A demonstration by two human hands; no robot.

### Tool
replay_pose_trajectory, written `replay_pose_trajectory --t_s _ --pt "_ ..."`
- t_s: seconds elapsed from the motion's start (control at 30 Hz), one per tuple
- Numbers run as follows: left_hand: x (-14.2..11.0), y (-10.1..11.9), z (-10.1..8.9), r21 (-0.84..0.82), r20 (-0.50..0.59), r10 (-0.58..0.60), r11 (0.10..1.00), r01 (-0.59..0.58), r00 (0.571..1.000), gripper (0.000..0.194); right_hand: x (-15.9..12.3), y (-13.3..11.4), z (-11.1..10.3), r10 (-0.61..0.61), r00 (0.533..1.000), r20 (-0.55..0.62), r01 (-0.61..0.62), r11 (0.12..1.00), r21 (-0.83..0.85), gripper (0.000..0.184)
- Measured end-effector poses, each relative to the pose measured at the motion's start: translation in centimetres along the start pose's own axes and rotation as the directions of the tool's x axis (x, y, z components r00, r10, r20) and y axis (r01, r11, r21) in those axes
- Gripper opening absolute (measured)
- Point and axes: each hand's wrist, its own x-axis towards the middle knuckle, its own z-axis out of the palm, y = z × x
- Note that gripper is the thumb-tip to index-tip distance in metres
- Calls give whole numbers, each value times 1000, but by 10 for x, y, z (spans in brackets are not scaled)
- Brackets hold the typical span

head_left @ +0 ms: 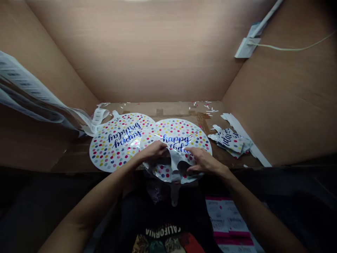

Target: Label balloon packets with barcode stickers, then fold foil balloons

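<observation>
Shiny foil of the dotted balloon (176,135) could crease or tear if tugged hard: the left hand (154,151) and right hand (202,163) both grip its loose flap.

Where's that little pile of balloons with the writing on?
In the head view, the pile of foil balloons sits on the right, just past the polka-dot balloon under the right hand, against a long white strip.

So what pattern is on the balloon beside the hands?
The foil balloon has multicoloured polka dots on white, best seen in the head view.
</observation>
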Motion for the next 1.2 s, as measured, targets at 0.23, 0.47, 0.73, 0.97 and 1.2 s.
replay_pose_trajectory --t_s 0.23,0.47,0.73,0.97,1.2 --pt "10 24 -4 304 -507 160 953 2 847 24 82 36 -35 241 968 63 -241 970 -3 24" --pt "43 -10 25 497 -451 109 855 148 886 57 169 54 -66 533 838 -116 -542 838 -66 27" --pt "47 -52 36 404 -472 -188 822 401 861 80 92 86 -76 699 713 -60 -701 708 -84 25" --pt "49 -53 38 323 -536 -272 809 492 799 81 64 61 -51 680 634 -368 -769 603 -211 30" --pt "55 -44 7 167 -499 -418 813 558 759 78 -40 74 -69 660 644 -387 -764 531 -365 36"
